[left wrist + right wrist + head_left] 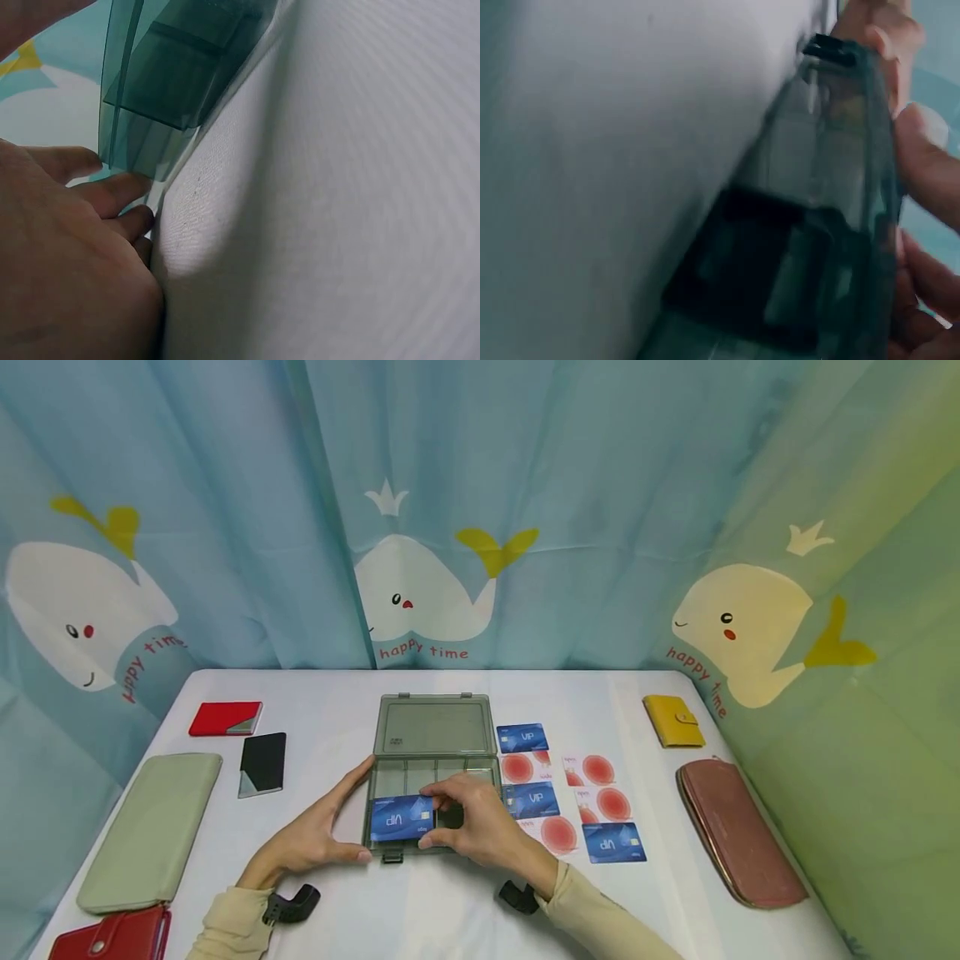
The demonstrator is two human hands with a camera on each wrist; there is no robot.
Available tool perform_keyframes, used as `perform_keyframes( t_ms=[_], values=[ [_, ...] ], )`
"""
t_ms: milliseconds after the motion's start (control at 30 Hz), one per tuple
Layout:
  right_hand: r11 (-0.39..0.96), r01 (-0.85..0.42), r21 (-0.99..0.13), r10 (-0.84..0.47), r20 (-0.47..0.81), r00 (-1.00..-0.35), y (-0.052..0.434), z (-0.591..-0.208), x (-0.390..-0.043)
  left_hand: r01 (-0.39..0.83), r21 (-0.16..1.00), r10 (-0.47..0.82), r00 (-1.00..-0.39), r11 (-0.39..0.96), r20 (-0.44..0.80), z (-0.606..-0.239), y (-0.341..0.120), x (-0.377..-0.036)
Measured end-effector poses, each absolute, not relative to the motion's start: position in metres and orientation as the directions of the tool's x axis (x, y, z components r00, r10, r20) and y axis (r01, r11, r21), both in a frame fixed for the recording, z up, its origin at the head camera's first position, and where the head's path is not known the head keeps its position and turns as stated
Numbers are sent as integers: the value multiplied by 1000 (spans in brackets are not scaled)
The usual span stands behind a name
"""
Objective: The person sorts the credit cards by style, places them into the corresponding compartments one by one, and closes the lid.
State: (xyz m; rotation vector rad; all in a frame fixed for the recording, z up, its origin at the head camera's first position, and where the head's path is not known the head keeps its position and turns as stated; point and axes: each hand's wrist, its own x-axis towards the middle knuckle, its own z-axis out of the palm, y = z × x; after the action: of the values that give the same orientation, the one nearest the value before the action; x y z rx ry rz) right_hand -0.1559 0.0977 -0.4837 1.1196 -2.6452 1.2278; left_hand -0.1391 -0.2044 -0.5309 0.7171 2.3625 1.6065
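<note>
- At the far left of the white-clothed worktop [450,910] lay a long pale green fabric pouch [150,831], with a red leather wallet [112,937] at its near end and a red card case [225,718] and a black card case [262,763] further back.
- The left hand [318,835] rested against the left wall of the translucent grey-green plastic compartment box [435,768]; its grip was spread, straight fingers touching the side, thumb along the front edge. The left wrist view showed the fingertips [124,191] at the box's corner.
- The box sat mid-worktop, lid open and lying back.
- A blue VIP card [402,818] lay over the box's front compartments, pinched at its right edge by the right hand [480,827], fingers curled over it.
- The step in hand looked like seating the card in the box; the next move would likely call for lowering it flat between the dividers while the left hand steadied the box.
- Right of the box lay loose blue and red-circle cards [573,802] in rows.
- Furthest right were a yellow wallet [672,720] and a long dusky-pink pouch [738,831].
</note>
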Motion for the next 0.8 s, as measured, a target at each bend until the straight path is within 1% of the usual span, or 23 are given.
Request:
perform_keyframes(
  t_ms=[133,333,433,500,567,633,700,800],
  values=[
    [507,-619,-599,-605,264,-751,90,-486,-154,272,917,486,-868,292,103,-531,-204,-138],
    [549,-586,-596,-622,176,-763,93,-479,-154,292,906,484,-867,306,116,-531,-203,-139],
    [568,-594,-569,-650,132,-749,95,-475,-154,297,902,476,-871,312,122,-531,-203,-139],
    [564,-595,-572,-664,115,-739,97,-472,-156,295,904,471,-873,310,124,-531,-203,-139],
    [539,-597,-595,-667,131,-733,103,-471,-161,298,905,470,-873,304,129,-531,-203,-139],
    [510,-582,-634,-645,165,-746,115,-468,-168,303,903,474,-870,303,133,-532,-203,-139],
    [474,-571,-671,-614,213,-760,133,-465,-181,306,901,475,-870,308,133,-532,-202,-139],
    [462,-561,-687,-562,262,-784,166,-463,-207,304,901,471,-872,309,132,-532,-203,-138]
  ],
)
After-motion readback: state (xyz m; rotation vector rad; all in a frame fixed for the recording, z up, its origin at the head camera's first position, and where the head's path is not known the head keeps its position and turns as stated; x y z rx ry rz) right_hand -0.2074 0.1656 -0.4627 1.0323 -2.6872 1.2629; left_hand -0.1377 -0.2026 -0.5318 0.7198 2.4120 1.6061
